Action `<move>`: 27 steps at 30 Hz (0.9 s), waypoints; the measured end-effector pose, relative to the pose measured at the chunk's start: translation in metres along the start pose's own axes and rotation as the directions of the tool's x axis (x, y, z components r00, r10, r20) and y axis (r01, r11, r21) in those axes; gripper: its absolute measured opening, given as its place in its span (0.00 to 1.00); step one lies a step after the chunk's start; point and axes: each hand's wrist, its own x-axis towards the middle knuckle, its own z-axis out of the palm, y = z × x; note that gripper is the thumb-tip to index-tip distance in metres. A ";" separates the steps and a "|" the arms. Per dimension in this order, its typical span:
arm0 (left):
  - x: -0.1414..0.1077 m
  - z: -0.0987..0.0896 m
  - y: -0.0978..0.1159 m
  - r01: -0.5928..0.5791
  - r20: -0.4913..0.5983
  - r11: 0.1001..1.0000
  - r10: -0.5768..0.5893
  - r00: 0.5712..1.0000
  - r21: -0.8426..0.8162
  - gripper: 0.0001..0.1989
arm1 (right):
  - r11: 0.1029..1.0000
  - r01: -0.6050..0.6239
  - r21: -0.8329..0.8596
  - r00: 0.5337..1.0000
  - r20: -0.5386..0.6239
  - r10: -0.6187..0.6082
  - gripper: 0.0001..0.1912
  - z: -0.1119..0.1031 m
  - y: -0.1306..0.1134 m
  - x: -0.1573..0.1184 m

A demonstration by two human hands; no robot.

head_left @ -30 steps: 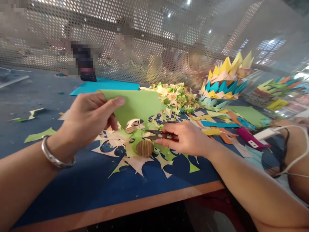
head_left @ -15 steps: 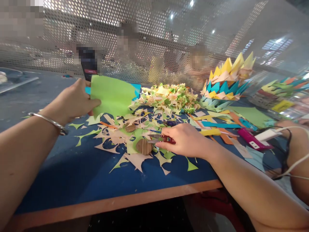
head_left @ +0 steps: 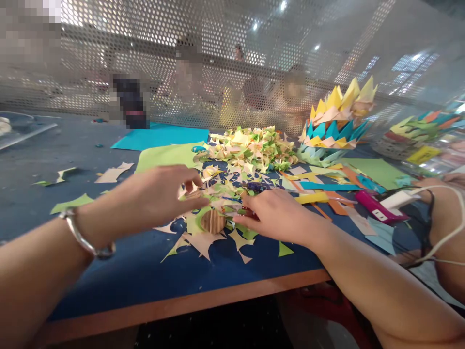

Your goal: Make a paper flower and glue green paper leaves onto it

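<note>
My left hand [head_left: 163,196] hovers over the cut paper scraps, its fingers apart and nothing between them. Just right of it lies a round striped wooden disc [head_left: 212,221] on the scraps. My right hand [head_left: 271,213] has its fingers closed round the red-handled scissors [head_left: 249,212], whose blades point left toward the disc. A light green sheet [head_left: 167,156] rests flat behind my left hand. Beyond that is a bright blue sheet [head_left: 160,136]. A heap of small folded paper pieces [head_left: 254,148] stands behind both hands.
Layered paper crowns [head_left: 336,128] stand at the back right. Paper strips [head_left: 329,186], a magenta device [head_left: 379,206] with a white plug and cables lie on the right, beside another person's arm [head_left: 448,223]. A dark phone [head_left: 132,104] leans against the perforated screen.
My left hand has let go of the green sheet, which now lies flat, and has moved right and nearer over the scraps. My right hand has barely moved.
</note>
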 end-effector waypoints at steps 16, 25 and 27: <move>-0.015 0.007 0.016 -0.033 0.238 0.995 0.010 0.971 0.091 0.12 | 0.997 -0.003 -0.079 0.999 -0.053 -0.002 0.16 0.006 -0.009 -0.006; -0.016 0.015 -0.002 -0.034 0.194 0.999 0.027 0.981 0.032 0.17 | 0.991 -0.007 -0.137 0.999 -0.045 0.001 0.17 0.009 -0.012 -0.007; -0.013 0.021 -0.005 -0.042 0.130 0.997 0.033 0.991 0.067 0.15 | 0.990 -0.017 -0.139 1.000 -0.027 0.013 0.17 0.007 -0.013 -0.007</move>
